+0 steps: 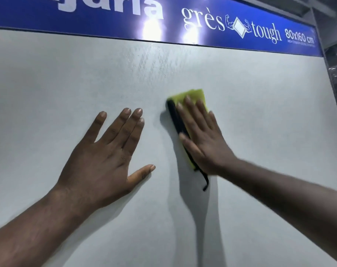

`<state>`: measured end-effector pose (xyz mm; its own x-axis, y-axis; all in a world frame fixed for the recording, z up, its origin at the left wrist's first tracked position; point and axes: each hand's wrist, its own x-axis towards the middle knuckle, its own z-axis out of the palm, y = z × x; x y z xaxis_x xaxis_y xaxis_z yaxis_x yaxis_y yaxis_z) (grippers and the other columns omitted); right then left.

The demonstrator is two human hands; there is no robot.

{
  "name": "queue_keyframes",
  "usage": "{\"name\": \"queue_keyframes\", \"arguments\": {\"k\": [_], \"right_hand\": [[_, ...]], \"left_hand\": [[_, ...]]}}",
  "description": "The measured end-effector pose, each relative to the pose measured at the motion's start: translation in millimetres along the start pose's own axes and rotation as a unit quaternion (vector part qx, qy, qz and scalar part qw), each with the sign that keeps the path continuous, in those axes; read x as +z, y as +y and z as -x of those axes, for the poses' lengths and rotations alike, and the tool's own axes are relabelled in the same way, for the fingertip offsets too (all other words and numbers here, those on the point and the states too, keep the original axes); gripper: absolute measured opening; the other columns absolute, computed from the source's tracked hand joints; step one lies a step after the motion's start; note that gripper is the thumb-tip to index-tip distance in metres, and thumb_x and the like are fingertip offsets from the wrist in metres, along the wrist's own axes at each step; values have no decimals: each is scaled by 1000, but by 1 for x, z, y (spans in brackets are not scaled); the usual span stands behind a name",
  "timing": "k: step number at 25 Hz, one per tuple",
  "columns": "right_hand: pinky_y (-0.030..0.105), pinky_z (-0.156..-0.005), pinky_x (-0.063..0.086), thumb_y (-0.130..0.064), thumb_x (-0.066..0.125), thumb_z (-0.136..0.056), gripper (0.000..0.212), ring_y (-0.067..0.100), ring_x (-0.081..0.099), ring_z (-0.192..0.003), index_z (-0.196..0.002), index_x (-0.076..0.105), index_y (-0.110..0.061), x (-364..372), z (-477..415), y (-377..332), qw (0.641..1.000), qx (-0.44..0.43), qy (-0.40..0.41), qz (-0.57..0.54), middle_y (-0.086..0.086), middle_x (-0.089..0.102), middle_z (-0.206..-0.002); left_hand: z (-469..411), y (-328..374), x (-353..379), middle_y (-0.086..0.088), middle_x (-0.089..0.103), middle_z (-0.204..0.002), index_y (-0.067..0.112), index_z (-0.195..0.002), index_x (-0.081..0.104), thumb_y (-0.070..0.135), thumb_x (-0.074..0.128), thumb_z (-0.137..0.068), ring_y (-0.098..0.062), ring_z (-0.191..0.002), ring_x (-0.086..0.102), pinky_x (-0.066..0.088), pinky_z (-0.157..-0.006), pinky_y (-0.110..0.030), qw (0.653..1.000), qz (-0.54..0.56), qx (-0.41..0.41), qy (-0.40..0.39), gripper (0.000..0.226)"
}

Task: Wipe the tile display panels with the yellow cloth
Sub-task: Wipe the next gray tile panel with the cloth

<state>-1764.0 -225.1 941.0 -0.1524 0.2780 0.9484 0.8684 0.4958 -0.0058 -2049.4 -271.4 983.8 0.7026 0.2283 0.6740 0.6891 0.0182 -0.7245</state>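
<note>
A large pale grey tile display panel (67, 78) fills the view, upright in front of me. My right hand (204, 139) presses the folded yellow cloth (192, 96) flat against the panel with straight fingers. The cloth has a black edge (175, 120) and a black strip hanging below my palm. My left hand (108, 157) lies flat on the panel to the left of the cloth, fingers spread and straight, holding nothing. A faint streaked patch (154, 60) shows on the panel above the cloth.
A blue sign strip (106, 18) with white lettering runs along the panel's top edge. At the far right, dark frames (335, 70) of other display racks stand beside the panel's right edge.
</note>
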Motion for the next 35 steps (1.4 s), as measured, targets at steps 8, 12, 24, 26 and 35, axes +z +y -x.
{"name": "queue_keyframes", "arguments": {"k": [8, 12, 24, 26, 35], "right_hand": [[53, -131, 2, -51, 29, -111, 68, 5, -22, -160, -169, -5, -41, -2, -22, 9, 987, 151, 50, -38, -21, -19, -174], [57, -132, 8, -50, 32, -112, 69, 11, -17, -162, -169, -4, -39, 3, 43, 40, 999, 24, -2, 22, -16, -15, -176], [57, -131, 6, -49, 31, -113, 65, 6, -18, -161, -169, -2, -42, -24, -7, 139, 990, 131, 45, -26, -21, -15, -175], [53, -132, 3, -49, 30, -113, 65, 8, -17, -162, -169, -2, -40, -28, -25, 137, 993, 108, 45, -22, -19, -15, -175], [56, -131, 11, -53, 27, -111, 65, 8, -15, -162, -169, -1, -41, -35, -5, 232, 988, 135, 64, -35, -20, -12, -176]], "left_hand": [[2, 10, 5, -14, 6, -181, 2, -172, 12, 72, 25, -104, -28, -168, 8, 11, -133, -64, 1000, -4, -20, 10, 98], [0, 21, 7, -14, 7, -181, 0, -171, 15, 72, 25, -104, -28, -168, 9, 11, -133, -63, 1000, 7, -19, 11, 99], [-66, 58, 15, -14, 7, -181, 0, -171, 13, 74, 26, -105, -28, -168, 10, 15, -134, -59, 1000, 16, -17, 10, 101], [-88, 71, 15, -14, 8, -181, 0, -171, 15, 74, 25, -105, -28, -168, 9, 15, -135, -58, 999, 16, -31, 12, 100], [-165, 151, 34, -13, 5, -182, 2, -172, 13, 75, 21, -105, -27, -169, 6, 12, -136, -55, 998, 23, -49, 10, 100]]}}
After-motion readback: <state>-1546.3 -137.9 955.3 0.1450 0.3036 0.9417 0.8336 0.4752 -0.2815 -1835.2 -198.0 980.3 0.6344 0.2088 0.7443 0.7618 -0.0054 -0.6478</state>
